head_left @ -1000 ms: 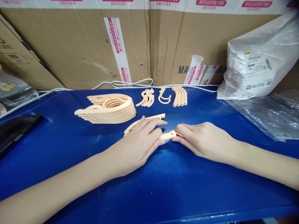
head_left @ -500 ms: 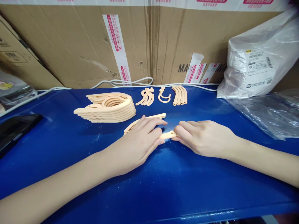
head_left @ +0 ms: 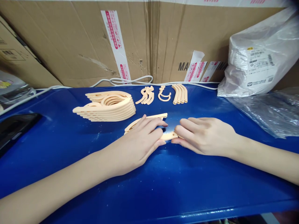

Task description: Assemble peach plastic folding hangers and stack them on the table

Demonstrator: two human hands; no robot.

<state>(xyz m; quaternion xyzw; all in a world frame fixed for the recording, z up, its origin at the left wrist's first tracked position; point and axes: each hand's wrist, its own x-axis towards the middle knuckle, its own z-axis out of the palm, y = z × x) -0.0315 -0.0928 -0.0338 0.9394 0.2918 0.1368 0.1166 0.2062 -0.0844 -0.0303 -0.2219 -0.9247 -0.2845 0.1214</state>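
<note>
A cream plastic clothes hanger (head_left: 170,136) lies under my left hand (head_left: 141,143) on the blue tabletop. My left fingers and thumb are closed around its near arm, while its far arm (head_left: 161,116) curves out beyond the fingers. A small round hole shows near the tip of the near arm. My right hand (head_left: 206,136) pinches at that same tip, its fingers curled and hiding whatever lies inside them. Behind, loose cream hooks (head_left: 147,95), a further hook piece (head_left: 164,94) and several curved bars (head_left: 180,94) lie in a row.
A stack of cream hanger pieces (head_left: 105,107) stands at the back left. A black phone-like object (head_left: 17,129) lies at the left. Cardboard boxes (head_left: 81,40) and a white cable (head_left: 130,81) line the back. A white plastic parcel (head_left: 254,59) and clear plastic wrap (head_left: 268,112) sit right.
The view has shifted slightly. Both hands keep their grip in almost the same place, and the hanger's near arm has turned or shifted a little to the right.
</note>
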